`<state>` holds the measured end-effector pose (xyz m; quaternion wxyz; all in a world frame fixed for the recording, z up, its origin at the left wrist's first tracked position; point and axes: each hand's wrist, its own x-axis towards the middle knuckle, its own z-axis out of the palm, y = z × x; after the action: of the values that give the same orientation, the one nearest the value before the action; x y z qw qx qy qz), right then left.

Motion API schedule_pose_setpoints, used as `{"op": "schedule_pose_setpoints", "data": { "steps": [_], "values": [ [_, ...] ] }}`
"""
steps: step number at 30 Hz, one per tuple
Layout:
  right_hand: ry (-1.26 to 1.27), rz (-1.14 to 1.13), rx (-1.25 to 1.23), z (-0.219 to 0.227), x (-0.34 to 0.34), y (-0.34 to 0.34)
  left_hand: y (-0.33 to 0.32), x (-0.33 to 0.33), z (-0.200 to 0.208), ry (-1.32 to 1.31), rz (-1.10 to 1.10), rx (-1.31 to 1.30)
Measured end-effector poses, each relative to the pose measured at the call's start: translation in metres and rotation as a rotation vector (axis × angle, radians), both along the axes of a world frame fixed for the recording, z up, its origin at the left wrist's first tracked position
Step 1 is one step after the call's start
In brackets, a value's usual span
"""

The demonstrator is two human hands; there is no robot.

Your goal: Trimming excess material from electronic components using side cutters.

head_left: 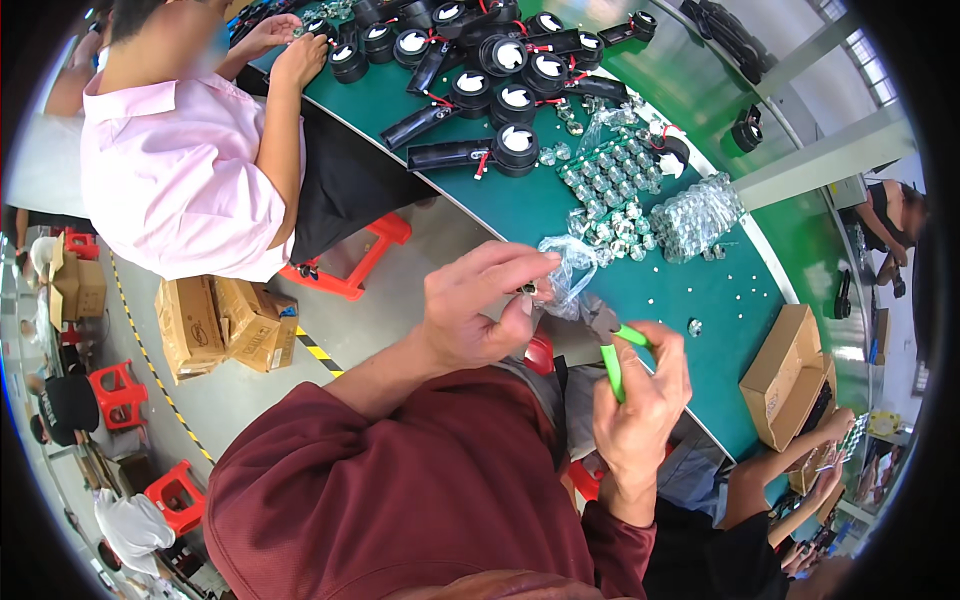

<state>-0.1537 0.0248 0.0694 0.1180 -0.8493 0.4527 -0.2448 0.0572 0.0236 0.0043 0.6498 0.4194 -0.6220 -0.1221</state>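
My left hand point(470, 305) is closed in a pinch on a small shiny part point(527, 288), mostly hidden by the fingertips. In my right hand point(645, 405) are green-handled pliers point(606, 322), their jaws pointing toward the left hand. Between the two hands, at the table's near edge, is a crumpled transparent plastic bag point(570, 265). Just beyond it lies a heap of small shiny parts with clear domes point(612, 230). A green panel with rows of similar parts point(612, 172) lies behind the heap, beside a bubble-wrapped bundle point(697, 217).
Black long-handled devices with round heads point(515, 148) crowd the far table. White bits and a single shiny part point(695, 327) lie on the green tabletop point(690, 290). An open cardboard box point(785, 380) stands at right. A co-worker in a pink shirt point(185, 185) works at left; another person's arms point(800, 480) reach in lower right.
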Motion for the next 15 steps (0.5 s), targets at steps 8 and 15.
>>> {"op": "schedule_pose_setpoints", "data": {
  "steps": [8, 15],
  "values": [
    [0.086, 0.071, -0.013, 0.0001, 0.0074, 0.0010, 0.0032, 0.0065, 0.0009, 0.127, -0.117, 0.041],
    [0.098, 0.089, 0.015, -0.0011, 0.0079, 0.0023, 0.0067, 0.0076, -0.0006, 0.135, -0.247, 0.070]
  ]
}}
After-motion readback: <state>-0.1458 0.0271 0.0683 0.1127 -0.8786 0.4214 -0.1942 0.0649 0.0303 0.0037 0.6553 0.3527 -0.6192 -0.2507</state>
